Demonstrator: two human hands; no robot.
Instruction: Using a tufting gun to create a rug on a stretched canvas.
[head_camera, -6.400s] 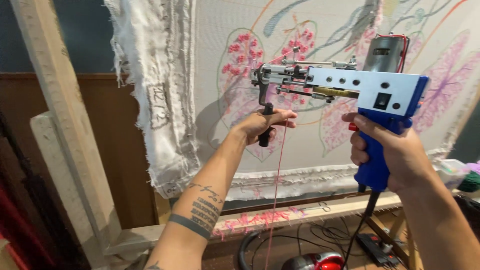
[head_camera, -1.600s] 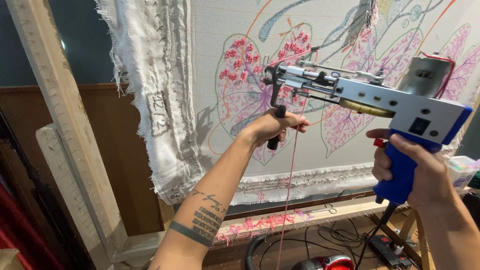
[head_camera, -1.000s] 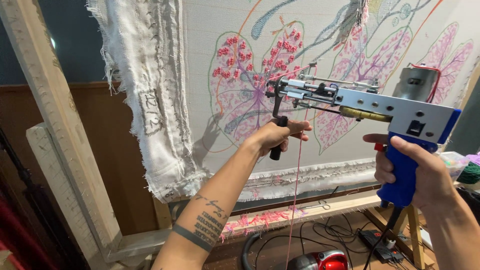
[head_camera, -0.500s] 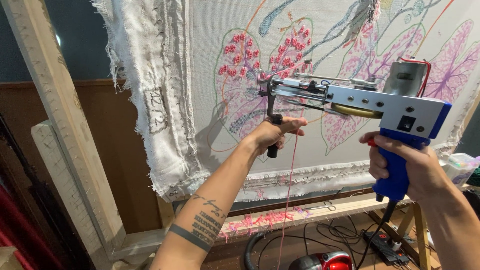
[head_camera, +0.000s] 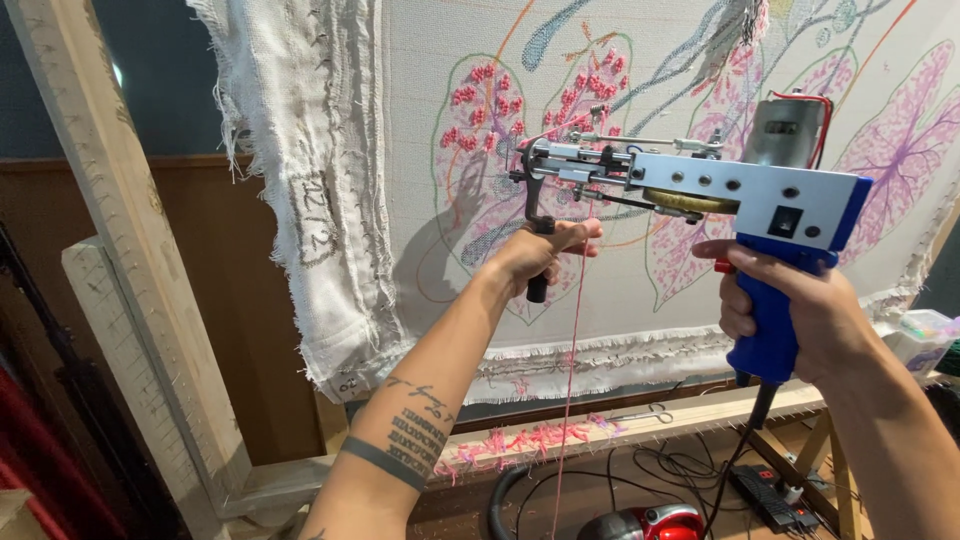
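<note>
1. The tufting gun (head_camera: 700, 185), white-bodied with a blue grip, is held level in front of the stretched cloth (head_camera: 640, 290), its needle end pointing toward 9 o'clock at the pink leaf pattern.
2. The left hand (head_camera: 540, 255) is closed around the gun's black front handle (head_camera: 537, 285), which hangs down from the needle end toward 6 o'clock.
3. The right hand (head_camera: 790, 310) is wrapped tight around the blue grip at the gun's 5 o'clock end, forefinger by the red trigger.
4. A pink yarn strand (head_camera: 570, 400) drops from beside the left hand straight toward 6 o'clock.
5. The cloth is mounted on a wooden frame (head_camera: 130, 260); its frayed edge hangs at the frame's 3 o'clock side.
6. On the floor at 6 o'clock lie a red vacuum cleaner (head_camera: 645, 522) and a power strip (head_camera: 770, 490); the gun's black cord runs down toward them.
</note>
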